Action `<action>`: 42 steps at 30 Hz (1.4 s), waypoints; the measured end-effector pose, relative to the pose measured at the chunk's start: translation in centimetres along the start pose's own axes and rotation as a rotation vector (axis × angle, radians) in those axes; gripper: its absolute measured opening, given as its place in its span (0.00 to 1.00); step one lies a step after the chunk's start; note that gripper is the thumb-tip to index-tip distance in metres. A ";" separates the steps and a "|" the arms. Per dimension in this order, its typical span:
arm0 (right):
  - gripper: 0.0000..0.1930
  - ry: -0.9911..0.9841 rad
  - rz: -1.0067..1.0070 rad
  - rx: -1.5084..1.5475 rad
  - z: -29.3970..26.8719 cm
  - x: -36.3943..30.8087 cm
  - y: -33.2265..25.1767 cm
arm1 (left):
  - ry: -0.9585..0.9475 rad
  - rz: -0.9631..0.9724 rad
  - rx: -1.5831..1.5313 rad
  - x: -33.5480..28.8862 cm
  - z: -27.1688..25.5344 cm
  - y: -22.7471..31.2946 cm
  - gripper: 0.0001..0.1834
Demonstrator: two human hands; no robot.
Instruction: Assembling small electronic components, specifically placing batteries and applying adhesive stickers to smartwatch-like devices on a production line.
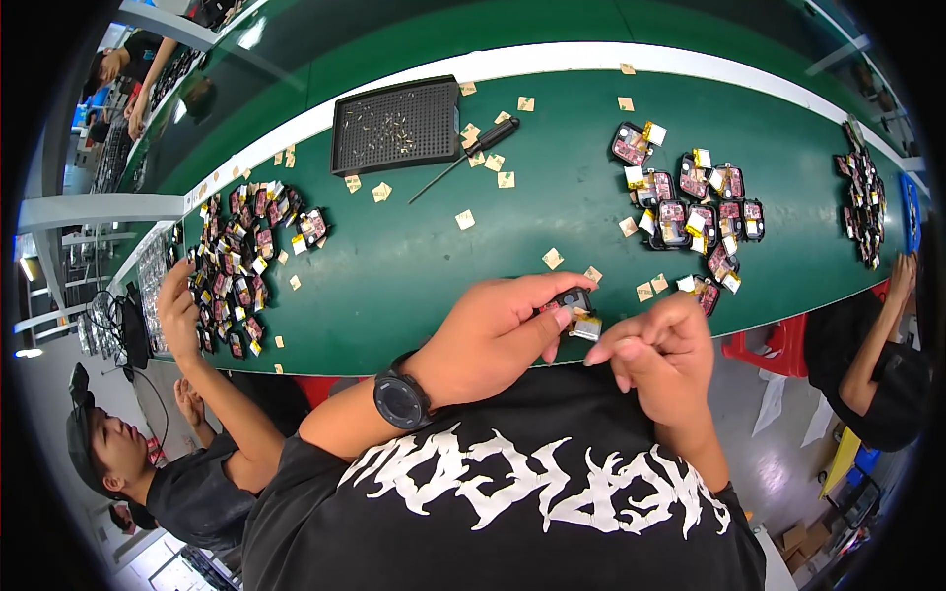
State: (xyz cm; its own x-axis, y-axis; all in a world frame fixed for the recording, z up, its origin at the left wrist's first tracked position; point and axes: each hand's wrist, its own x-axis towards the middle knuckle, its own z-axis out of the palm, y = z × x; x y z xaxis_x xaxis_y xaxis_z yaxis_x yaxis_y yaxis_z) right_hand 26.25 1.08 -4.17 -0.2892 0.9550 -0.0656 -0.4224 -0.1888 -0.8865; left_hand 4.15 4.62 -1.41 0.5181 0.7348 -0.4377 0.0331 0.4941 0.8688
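Near the table's front edge, my left hand grips a small black device casing between thumb and fingers. A silver battery pouch with yellow tape hangs out of the casing on its near side. Just right of it is my right hand, apart from the casing, with its fingers curled in and thumb and fingertips drawn together. Whatever those fingertips hold, if anything, is too small to make out. Similar open casings with red circuit boards and batteries lie grouped ahead of my right hand.
A black tray of small metal screws stands at the back, with a screwdriver beside it. Paper-backed squares are scattered over the green table. More casings are heaped at left near a co-worker's hand. Another person sits at right.
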 end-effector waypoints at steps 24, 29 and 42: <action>0.08 0.049 0.403 -0.300 1.2 -0.5 -2.7 | 0.045 0.405 0.549 -0.9 0.6 -0.2 0.25; 0.09 0.052 0.512 -0.197 1.3 -0.1 -3.2 | 0.039 0.445 0.565 -0.8 0.7 -0.6 0.25; 0.10 0.022 0.287 -0.317 0.5 -1.0 -1.1 | -0.119 0.054 0.108 -0.9 0.2 -1.1 0.21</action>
State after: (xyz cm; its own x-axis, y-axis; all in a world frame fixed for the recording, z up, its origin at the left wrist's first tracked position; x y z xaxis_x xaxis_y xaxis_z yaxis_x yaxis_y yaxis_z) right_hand 26.54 0.24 -2.88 -0.3366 0.8795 -0.3365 -0.0417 -0.3710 -0.9277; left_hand 3.83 3.28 -1.94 0.6192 0.6956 -0.3643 0.0903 0.3978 0.9130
